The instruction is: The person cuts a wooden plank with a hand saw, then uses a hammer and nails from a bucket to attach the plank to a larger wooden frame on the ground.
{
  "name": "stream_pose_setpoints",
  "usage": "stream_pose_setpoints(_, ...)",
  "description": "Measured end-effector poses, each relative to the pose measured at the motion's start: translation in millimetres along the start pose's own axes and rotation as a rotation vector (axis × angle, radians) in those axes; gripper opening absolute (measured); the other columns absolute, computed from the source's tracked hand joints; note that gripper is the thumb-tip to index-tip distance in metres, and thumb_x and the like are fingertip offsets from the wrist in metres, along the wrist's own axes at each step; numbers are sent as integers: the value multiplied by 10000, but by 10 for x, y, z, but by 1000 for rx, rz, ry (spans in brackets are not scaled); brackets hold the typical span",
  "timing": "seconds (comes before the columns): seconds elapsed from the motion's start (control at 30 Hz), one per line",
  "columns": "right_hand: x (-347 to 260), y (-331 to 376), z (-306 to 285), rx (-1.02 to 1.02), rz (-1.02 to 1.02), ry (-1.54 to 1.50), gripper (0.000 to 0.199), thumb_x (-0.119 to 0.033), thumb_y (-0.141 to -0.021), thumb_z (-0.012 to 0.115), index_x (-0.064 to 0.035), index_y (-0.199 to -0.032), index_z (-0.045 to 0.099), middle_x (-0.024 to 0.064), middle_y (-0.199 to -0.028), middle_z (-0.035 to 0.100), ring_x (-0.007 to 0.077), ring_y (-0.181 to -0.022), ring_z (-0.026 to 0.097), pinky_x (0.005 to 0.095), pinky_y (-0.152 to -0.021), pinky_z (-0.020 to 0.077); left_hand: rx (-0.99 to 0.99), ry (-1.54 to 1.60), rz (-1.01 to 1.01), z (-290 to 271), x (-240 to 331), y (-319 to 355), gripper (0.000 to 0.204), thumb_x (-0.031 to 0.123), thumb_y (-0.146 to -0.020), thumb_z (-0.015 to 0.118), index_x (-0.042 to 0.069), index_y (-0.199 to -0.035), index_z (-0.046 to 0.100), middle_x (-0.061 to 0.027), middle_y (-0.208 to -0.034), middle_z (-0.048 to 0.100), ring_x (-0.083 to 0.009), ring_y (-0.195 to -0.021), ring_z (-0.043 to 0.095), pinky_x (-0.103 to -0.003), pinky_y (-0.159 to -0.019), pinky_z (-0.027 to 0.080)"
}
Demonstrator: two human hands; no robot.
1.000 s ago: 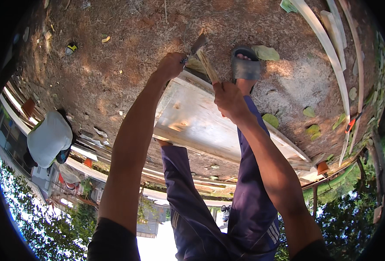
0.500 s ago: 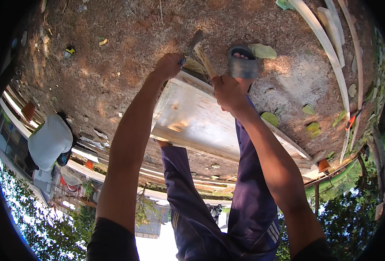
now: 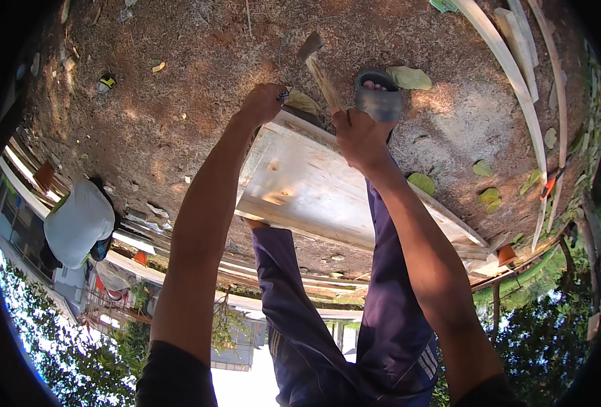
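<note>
My right hand [image 3: 363, 139] is wrapped round the wooden handle of a hammer [image 3: 324, 83]. Its dark metal head is raised beyond the far edge of a shallow wooden box frame [image 3: 354, 224]. At the frame's far left corner, my left hand [image 3: 263, 103] is closed in a pinch. A thin, dark, nail-like piece [image 3: 287, 93] pokes out from those fingertips, too small to make out fully. The frame has a pale, stained panel [image 3: 314, 180] inside and stands tilted between my legs.
My sandalled foot [image 3: 380, 95] stands just right of the hammer. A tape measure [image 3: 106, 83] lies on the dirt at left. Long wooden strips [image 3: 511, 68] and an orange-handled tool [image 3: 551, 184] are at right. A person in a light shirt [image 3: 80, 220] is at far left.
The hammer has lifted away from the frame's edge, its head moving farther up and slightly right. My right hand has risen a little with it; my left hand has stayed nearly in place.
</note>
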State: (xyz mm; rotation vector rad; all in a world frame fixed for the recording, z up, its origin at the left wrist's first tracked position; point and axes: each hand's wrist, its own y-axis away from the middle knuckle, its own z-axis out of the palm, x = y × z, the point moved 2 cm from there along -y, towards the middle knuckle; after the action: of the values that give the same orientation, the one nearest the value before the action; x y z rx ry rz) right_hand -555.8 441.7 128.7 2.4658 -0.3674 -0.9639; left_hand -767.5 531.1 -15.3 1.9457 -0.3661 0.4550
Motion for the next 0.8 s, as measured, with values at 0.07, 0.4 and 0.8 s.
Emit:
stream_pose_setpoints(0.07, 26, -207, -134, 63, 191, -136, 393, -327, -1051, 506, 43, -1024, 635, 215, -678, 606, 339, -710, 678, 456, -643, 535, 9, 2, 36, 19, -5, -5, 150, 187, -954, 662, 68, -1014, 731, -161, -819, 710, -304, -760, 707, -443, -742, 544)
stream_pose_setpoints(0.4, 238, -85, 272, -435, -98, 207, 284, -210, -1038, 540, 33, -1155, 630, 127, -806, 667, 245, -798, 687, 336, -650, 553, 53, 82, -9, 40, -14, 28, 122, 152, -953, 657, 62, -1010, 718, -154, -789, 697, -291, -748, 703, -429, -733, 545)
stream_pose_setpoints(0.8, 145, -13, 185, 144, 180, 58, 401, -357, -1072, 453, -10, -1061, 653, 196, -750, 671, 365, -771, 714, 508, -754, 559, 37, 54, -12, 84, 6, -10, 143, 185, -956, 669, 51, -979, 717, -132, -746, 684, -255, -712, 681, -410, -705, 533)
